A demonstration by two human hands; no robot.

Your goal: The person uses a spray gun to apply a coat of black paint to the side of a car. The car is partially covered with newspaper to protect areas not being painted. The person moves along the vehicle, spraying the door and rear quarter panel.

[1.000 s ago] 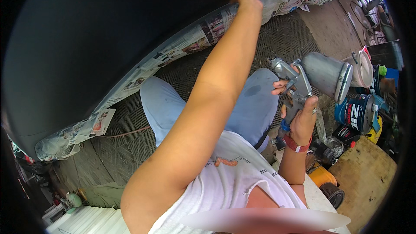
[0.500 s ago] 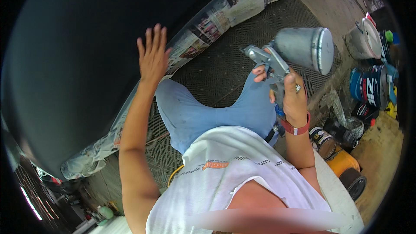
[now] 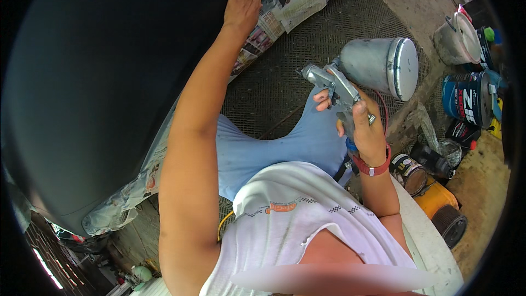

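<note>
My right hand (image 3: 366,126) grips a metal spray gun (image 3: 341,89) by its handle, with fingers around the trigger area. The gun's silver cup (image 3: 372,66) tilts sideways to the right, its lid on. A red band circles my right wrist. My left arm stretches up and away, and my left hand (image 3: 245,3), fingers extended, lies at or just over the lower edge of a large matte black panel (image 3: 109,87). Whether the palm touches the panel I cannot tell. Newspaper and clear plastic masking (image 3: 296,3) runs along the panel's lower border beside that hand.
At the right stand a white bucket (image 3: 457,41), a blue can (image 3: 466,98), a dark bottle and an open-topped tin (image 3: 408,174). A yellow container (image 3: 435,200) lies nearer. Ridged dark matting (image 3: 252,101) covers the floor. A thin red hose (image 3: 384,112) hangs by the gun.
My left hand has moved farther up and to the right along the panel's edge. The spray gun has shifted slightly left, still in my right hand.
</note>
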